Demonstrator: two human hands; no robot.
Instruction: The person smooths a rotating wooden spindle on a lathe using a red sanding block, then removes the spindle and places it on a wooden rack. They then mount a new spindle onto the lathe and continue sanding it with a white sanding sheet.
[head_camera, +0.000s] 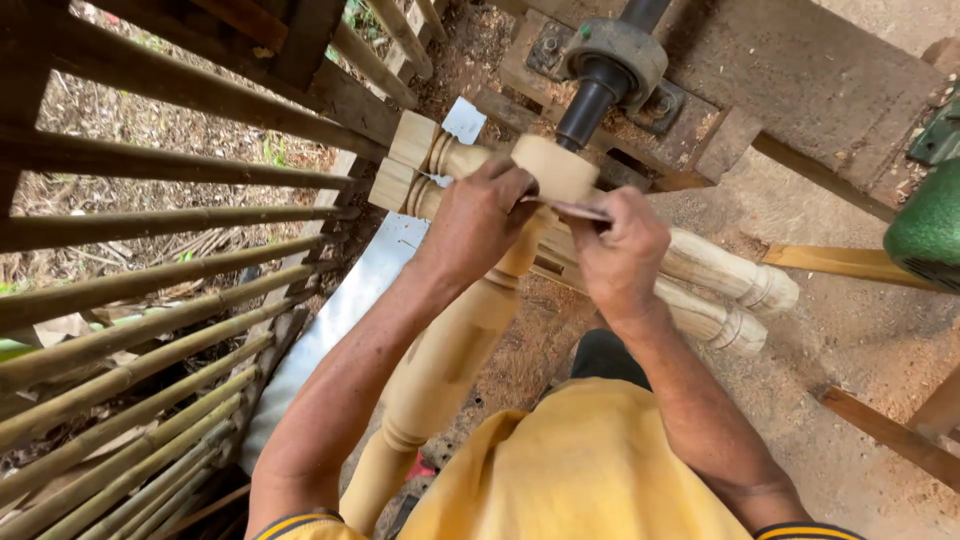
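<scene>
The left hand (478, 215) is closing its grip around the upper end of a pale turned wooden spindle (450, 345), fingers wrapped over the rounded block at its top. The right hand (622, 255) is pinching a thin flat strip, apparently sandpaper (580, 209), against that same block, just beside the left hand. The spindle is standing tilted, its lower end reaching down toward the floor in front of the person's yellow shirt (575, 475). Two more turned spindles (725, 275) are lying behind the hands. A dark metal shaft (592, 100) is sitting in a bearing housing (625, 45) above. A bamboo fence (130, 300) is standing at left.
</scene>
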